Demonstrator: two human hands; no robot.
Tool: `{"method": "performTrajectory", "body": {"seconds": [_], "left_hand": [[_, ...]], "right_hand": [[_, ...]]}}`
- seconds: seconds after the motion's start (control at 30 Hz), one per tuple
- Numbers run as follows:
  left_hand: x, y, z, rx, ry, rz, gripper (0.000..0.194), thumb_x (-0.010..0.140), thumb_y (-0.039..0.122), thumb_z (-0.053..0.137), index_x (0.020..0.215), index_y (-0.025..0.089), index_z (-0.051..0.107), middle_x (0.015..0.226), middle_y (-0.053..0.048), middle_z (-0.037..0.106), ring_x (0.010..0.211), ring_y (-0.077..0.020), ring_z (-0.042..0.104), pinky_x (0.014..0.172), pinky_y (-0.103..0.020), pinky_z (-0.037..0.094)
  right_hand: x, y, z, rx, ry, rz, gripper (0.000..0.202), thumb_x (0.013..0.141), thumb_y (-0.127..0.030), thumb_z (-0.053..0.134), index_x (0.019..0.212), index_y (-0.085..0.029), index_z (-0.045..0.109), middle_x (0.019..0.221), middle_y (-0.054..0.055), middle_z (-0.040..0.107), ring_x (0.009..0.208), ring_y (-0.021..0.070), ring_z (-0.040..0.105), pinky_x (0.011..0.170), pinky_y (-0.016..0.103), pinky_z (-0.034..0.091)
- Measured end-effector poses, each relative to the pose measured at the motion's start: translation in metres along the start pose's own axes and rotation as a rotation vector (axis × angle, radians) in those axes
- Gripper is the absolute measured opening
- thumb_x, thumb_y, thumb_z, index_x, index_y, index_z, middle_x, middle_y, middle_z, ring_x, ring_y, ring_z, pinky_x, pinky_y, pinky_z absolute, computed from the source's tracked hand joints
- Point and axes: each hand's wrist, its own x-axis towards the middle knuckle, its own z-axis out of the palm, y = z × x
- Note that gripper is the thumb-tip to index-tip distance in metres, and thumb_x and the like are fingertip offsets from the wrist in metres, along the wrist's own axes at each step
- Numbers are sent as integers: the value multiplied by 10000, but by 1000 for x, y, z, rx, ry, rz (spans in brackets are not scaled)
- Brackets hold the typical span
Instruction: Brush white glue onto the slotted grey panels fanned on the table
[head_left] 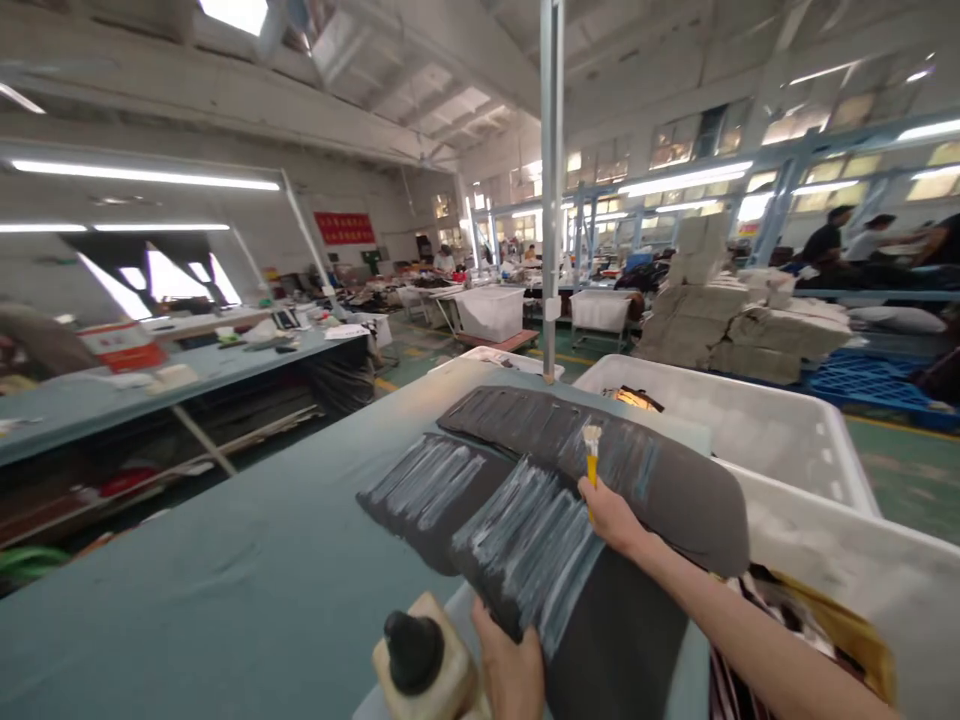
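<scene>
My right hand (613, 516) is closed round the yellow handle of a paintbrush (592, 455), its pale bristles pointing up and away, above the dark grey sheets. My left hand (511, 655) grips the near edge of a dark grey sheet (615, 625), whose material I cannot tell. Whitish, wet-looking streaks cover part of this sheet. Behind it lies a second dark sheet (697, 495) with fainter streaks, and to the left another streaked piece (409, 490). Close to my left hand stands a cream-coloured bottle (442, 660) with a black conical cap.
The sheets lie on a blue-green table (225, 600). White bins (795, 420) stand along its right side, one holding cloth. A metal post (551, 200) rises at the far end. Another worktable (225, 370) is at the left. Stacked bundles (697, 310) and people are farther back.
</scene>
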Motion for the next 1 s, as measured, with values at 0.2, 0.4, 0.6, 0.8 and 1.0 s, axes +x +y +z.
{"method": "performTrajectory", "body": {"seconds": [0.2,0.4,0.6,0.8,1.0], "left_hand": [[66,7,23,72,93,-143,632,731,164,511,1312,98,272,1202,-188,569,1141,-236,554,966,-307,427],[117,-5,40,143,135,-323,659,718,207,543,1312,63,295,1122,-221,605,1037,-298,610,888,-373,467],[132,-26,54,187,183,-403,712,665,197,599,1297,12,329,1079,-265,618,997,-328,628,868,-407,480],[130,-37,66,214,196,-416,744,656,197,604,1300,-18,299,1139,-299,578,1083,-332,588,886,-386,478],[127,-38,67,185,199,-403,771,663,212,583,1315,-20,244,1193,-304,537,1138,-333,552,917,-372,461]], "right_hand": [[97,-11,50,-27,-82,-96,293,801,18,367,1016,-171,434,1039,106,498,831,176,546,645,237,343],[138,-13,78,-24,-66,-163,264,845,8,371,1015,-170,464,1024,120,517,803,180,552,642,247,364],[143,-10,98,-47,66,-221,221,871,-19,374,953,-158,525,1008,152,562,887,227,529,743,312,383],[130,-1,105,-48,210,-242,200,910,-88,361,972,-126,548,1193,211,524,1168,305,369,895,419,315],[77,4,116,-17,167,-145,261,867,-43,345,987,-116,565,1010,180,552,937,266,430,788,356,339]]}}
